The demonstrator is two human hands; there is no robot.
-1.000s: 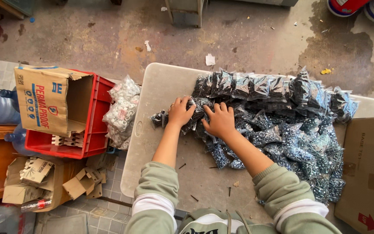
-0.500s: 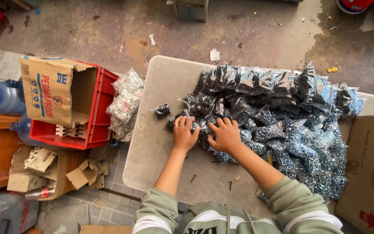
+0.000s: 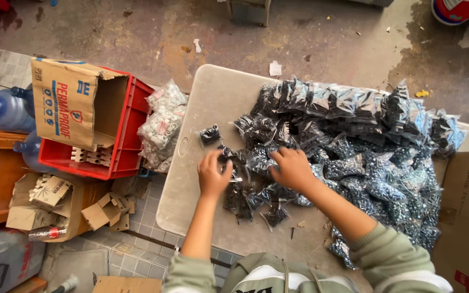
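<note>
— Both hands sit on the near edge of the bag pile. Left hand [image 3: 213, 174] lies palm down, fingers curled over a few small dark bags [image 3: 245, 198] at the table's front; whether it truly grips one, I cannot tell.

— And the right?

— Right hand [image 3: 293, 168] rests flat, fingers spread loosely, on the same cluster just beside the left, pressing on the bags rather than closing around any.

— Where's the bulk of the stuff?

— A big heap of clear bags of dark small parts [image 3: 365, 135] covers the right half of the pale table [image 3: 213, 97], running from the far edge down towards the person's right sleeve. One single bag [image 3: 209, 134] lies apart from the heap, on bare tabletop beyond the left hand.

— What's beside the table?

— To its left, a bundle of bags with pale contents [image 3: 161, 127] leans against a red crate [image 3: 120, 146], which holds an open cardboard box [image 3: 66, 103]. Blue water bottles [image 3: 4, 108] stand further left, and torn cardboard scraps [image 3: 55, 203] lie on the tiled floor below.
</note>
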